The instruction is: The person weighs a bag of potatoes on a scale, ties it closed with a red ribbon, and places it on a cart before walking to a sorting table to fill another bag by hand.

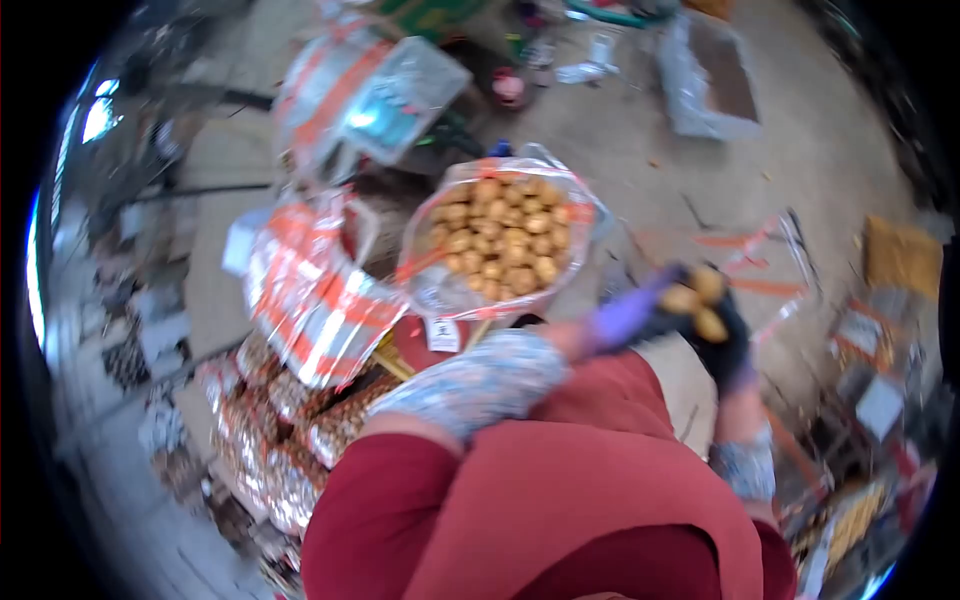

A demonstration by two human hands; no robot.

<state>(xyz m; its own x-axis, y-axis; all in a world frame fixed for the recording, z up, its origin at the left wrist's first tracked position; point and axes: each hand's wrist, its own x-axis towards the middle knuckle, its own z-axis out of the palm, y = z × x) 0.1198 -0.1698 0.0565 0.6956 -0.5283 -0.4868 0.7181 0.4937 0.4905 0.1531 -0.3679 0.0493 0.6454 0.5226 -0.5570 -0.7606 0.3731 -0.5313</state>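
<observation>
My left hand (pixel 655 308), in a purple and black glove, reaches across to the right and meets my right hand (pixel 727 345) in a dark glove. Between them, cupped and blurred by motion, are several small yellow-brown potatoes (pixel 681 298). Both hands appear closed around these, though the single fingers are smeared. To the left of my hands stands an open clear plastic bag (pixel 437 297) with orange stripes, filled with many more potatoes (pixel 500 235). A white label (pixel 442 335) shows at its near side.
Striped plastic bags (pixel 320 290) stand at left, below a clear plastic box (pixel 425 90). Clear packs of reddish-brown goods (pixel 260 430) are piled at lower left. A plastic-lined crate (pixel 690 95) sits at the far right, and a flat striped bag (pixel 760 265) lies on the floor.
</observation>
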